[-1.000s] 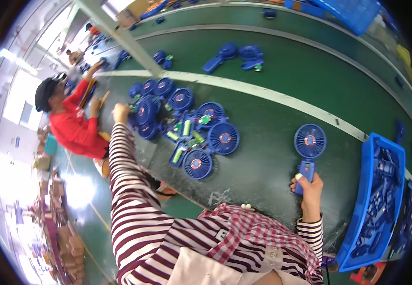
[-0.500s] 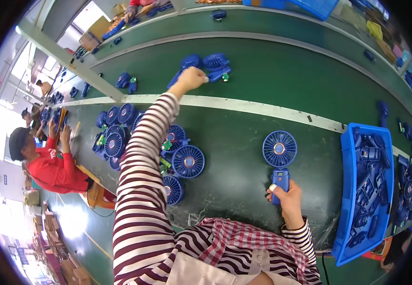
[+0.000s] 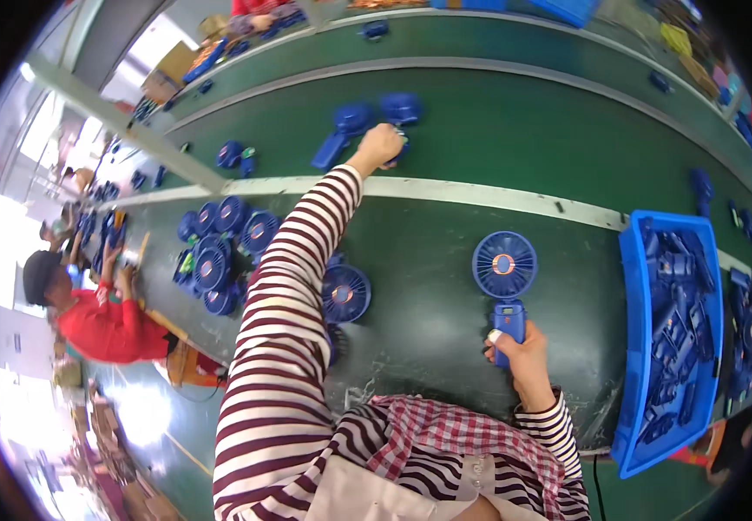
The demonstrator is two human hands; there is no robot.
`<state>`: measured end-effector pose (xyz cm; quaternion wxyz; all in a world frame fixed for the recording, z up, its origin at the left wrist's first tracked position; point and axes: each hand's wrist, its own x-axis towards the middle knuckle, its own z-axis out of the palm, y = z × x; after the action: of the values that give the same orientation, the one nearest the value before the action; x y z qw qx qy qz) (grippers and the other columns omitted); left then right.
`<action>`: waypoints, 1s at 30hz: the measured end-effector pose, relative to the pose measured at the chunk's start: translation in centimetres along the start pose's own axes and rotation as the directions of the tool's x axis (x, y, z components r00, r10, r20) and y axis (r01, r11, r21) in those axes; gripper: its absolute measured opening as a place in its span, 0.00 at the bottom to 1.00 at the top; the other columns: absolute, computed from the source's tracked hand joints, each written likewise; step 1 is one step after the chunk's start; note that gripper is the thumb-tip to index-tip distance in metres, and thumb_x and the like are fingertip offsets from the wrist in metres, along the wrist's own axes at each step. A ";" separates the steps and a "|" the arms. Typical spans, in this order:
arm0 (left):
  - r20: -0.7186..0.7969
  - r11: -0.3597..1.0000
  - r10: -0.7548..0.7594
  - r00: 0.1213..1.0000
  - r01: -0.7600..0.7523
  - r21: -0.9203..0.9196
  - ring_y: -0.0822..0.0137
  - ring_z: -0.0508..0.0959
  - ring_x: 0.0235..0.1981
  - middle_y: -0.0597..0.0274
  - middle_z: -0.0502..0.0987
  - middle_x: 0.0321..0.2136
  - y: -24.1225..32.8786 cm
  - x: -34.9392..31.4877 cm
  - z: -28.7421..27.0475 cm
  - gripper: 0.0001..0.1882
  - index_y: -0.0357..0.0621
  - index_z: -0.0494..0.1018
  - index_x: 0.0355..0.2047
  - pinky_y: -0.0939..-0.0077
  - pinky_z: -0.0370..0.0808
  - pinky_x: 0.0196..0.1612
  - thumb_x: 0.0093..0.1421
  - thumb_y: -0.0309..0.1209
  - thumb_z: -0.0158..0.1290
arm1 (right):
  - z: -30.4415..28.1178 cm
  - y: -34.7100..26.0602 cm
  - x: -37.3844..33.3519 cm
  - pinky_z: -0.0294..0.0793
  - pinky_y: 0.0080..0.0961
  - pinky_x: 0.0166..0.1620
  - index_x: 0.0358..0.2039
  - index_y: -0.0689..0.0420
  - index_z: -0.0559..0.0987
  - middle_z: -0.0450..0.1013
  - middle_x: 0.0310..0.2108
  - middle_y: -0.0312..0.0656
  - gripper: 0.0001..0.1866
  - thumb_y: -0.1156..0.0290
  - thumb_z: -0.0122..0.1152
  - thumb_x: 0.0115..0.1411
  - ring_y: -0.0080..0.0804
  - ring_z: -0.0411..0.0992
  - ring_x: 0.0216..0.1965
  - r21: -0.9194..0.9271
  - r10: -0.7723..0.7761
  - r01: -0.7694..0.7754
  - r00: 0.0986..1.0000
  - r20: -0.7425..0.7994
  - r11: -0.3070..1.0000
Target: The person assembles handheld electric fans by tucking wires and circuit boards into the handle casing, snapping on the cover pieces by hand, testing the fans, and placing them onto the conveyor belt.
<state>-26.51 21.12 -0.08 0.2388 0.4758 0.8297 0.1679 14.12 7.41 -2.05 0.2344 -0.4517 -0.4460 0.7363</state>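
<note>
My right hand [image 3: 525, 354] is closed round the handle of a blue handheld fan [image 3: 504, 264], its round grille pointing away from me over the near bench. My left arm stretches far forward onto the green belt. There my left hand [image 3: 379, 146] is closed at the handle end of another blue fan [image 3: 401, 108], which looks smeared by motion; a bit of its handle shows beside the fingers. Just left of that hand, a third fan [image 3: 352, 118] lies on the belt with its handle toward me. My left sleeve partly hides a group of fans [image 3: 345, 293] on the bench.
A blue bin [image 3: 629, 347] full of blue casing parts stands at the right, with more fans [image 3: 749, 330] beyond it. Piled fans [image 3: 212, 260] lie left of my arm. A pale strip [image 3: 480, 196] divides bench and belt. A co-worker in red [image 3: 107, 326] sits at the left.
My left hand has moved right, from the left fan on the belt to the handle of the right one. The right hand keeps its fan in nearly the same place.
</note>
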 end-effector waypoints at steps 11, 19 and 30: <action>0.303 0.546 0.024 0.953 0.242 -0.802 0.68 0.70 0.11 0.45 0.76 0.24 -6.0 -20.6 -5.9 0.11 0.32 0.70 0.30 0.77 0.68 0.14 0.52 0.29 0.45 | -0.8 0.8 -0.2 0.71 0.21 0.20 0.35 0.64 0.70 0.72 0.22 0.45 0.11 0.75 0.55 0.51 0.29 0.71 0.18 -0.045 -0.083 0.081 0.996 -0.034 0.996; -0.443 0.983 0.078 0.893 0.005 0.185 0.66 0.75 0.36 0.56 0.73 0.44 -7.0 -30.5 -7.1 0.24 0.36 0.70 0.46 0.73 0.72 0.39 0.48 0.32 0.56 | -0.1 0.2 -1.0 0.73 0.23 0.25 0.37 0.64 0.71 0.72 0.24 0.42 0.17 0.70 0.61 0.49 0.28 0.72 0.23 0.067 -0.104 0.107 0.994 -0.035 0.992; 0.239 0.435 0.223 0.945 0.123 -0.892 0.61 0.71 0.48 0.50 0.70 0.49 7.2 -31.2 12.1 0.27 0.33 0.62 0.53 0.72 0.69 0.47 0.57 0.34 0.52 | 0.0 0.0 -3.3 0.73 0.22 0.29 0.42 0.64 0.69 0.73 0.29 0.45 0.18 0.70 0.55 0.52 0.30 0.73 0.25 0.254 -0.070 0.011 0.972 0.226 0.967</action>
<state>-1.18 -1.84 0.86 0.5813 0.3211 0.5472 0.5094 15.74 4.94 -0.59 0.2509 -0.3195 -0.3830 0.8296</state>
